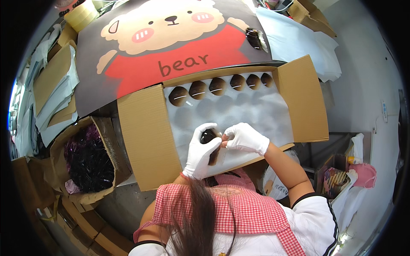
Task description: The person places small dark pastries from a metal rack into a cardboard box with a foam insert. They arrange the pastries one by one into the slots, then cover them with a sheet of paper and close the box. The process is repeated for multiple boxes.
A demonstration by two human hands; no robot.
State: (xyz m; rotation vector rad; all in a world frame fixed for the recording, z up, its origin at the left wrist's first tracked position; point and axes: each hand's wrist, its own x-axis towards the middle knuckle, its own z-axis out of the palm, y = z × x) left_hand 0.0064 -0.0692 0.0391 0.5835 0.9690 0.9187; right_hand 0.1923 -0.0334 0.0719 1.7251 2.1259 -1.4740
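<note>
My left hand (200, 151), in a white glove, is closed around several dark brown tinted lenses (208, 136) above the near part of an open cardboard box (147, 145). My right hand (247, 138), also gloved but with bare fingertips showing, pinches close against the lenses' right edge. Whatever lies between those fingertips is too small to make out. Inside the box, a whitish translucent sheet (273, 123) covers faint rows of round shapes. Along its far side lies a row of several brown gradient lenses (198, 90).
Behind the box spreads a dark mat with a bear picture (141, 68), bearing another stack of dark lenses (255, 38). A carton of dark, shiny scraps (92, 158) stands at left. White sheets (299, 42) lie at far right; papers and cardboard (55, 81) pile up at far left.
</note>
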